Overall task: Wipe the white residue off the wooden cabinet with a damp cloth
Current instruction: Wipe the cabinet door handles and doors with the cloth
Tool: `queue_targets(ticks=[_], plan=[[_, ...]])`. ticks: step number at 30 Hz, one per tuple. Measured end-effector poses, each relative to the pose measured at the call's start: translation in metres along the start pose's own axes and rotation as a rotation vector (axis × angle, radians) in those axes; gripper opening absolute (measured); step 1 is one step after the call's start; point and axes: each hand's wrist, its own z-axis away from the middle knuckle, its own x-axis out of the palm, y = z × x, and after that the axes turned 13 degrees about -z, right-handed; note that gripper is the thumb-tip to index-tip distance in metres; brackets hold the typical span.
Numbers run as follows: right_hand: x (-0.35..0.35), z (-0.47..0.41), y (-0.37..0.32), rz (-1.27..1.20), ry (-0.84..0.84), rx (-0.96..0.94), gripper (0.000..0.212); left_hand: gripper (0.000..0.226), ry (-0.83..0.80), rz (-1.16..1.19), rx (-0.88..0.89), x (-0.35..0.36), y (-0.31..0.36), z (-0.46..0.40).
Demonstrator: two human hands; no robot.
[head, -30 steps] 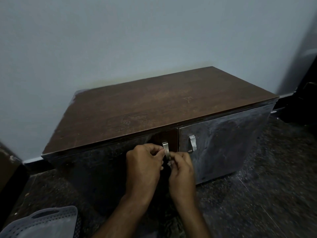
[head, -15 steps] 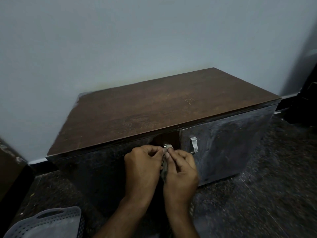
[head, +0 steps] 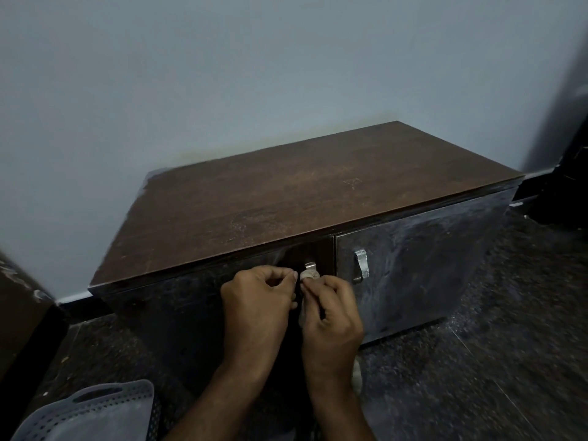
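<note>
A low wooden cabinet (head: 318, 192) stands against the wall, its brown top dusty and its two dark doors smeared with white residue. A pale cloth (head: 309, 275) is bunched around the left door's metal handle (head: 310, 265). My right hand (head: 331, 316) pinches the cloth from the right. My left hand (head: 257, 300) is curled at the handle's left side, fingertips at the cloth. Part of the cloth hangs down between my hands and past my right wrist. The right door's handle (head: 361, 265) is bare and whitish.
A grey perforated plastic basket (head: 92, 412) sits on the dark speckled floor at the lower left. A dark piece of furniture (head: 19, 313) edges in at the far left, and another dark object (head: 566, 186) stands at the right by the wall.
Both hands have stayed at the left door's handle; the cloth now sits bunched higher around it, and the view has shifted slightly.
</note>
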Motion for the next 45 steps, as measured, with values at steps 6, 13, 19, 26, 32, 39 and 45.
queue_targets(ticks=[6, 13, 19, 26, 32, 39, 45], plan=[[0.006, 0.011, 0.002, -0.192, 0.226, 0.353, 0.03, 0.01, -0.036, 0.033, -0.014, -0.007, -0.002, -0.003], [0.003, 0.012, 0.009, -0.331, 0.251, 0.706, 0.03, 0.013, -0.135, -0.019, 0.072, -0.002, -0.003, 0.002], [-0.028, -0.014, -0.004, -0.68, 0.414, 0.967, 0.017, 0.012, -0.184, 0.029, 0.071, 0.009, 0.009, 0.005], [-0.041, -0.078, -0.031, -0.988, 0.346, 0.919, 0.022, 0.018, -0.2, 0.044, 0.156, 0.017, 0.028, 0.008], [-0.049, -0.059, -0.017, -0.848, 0.217, 0.83, 0.029, 0.006, -0.301, 0.094, 0.137, 0.028, 0.031, 0.011], [-0.072, -0.059, -0.001, -0.318, -0.095, 0.351, 0.035, 0.011, -0.242, 0.042, 0.146, 0.034, 0.033, 0.01], [-0.088, -0.07, 0.002, -0.334, -0.43, 0.298, 0.052, 0.01, -0.235, 0.101, 0.167, 0.034, 0.034, 0.01]])
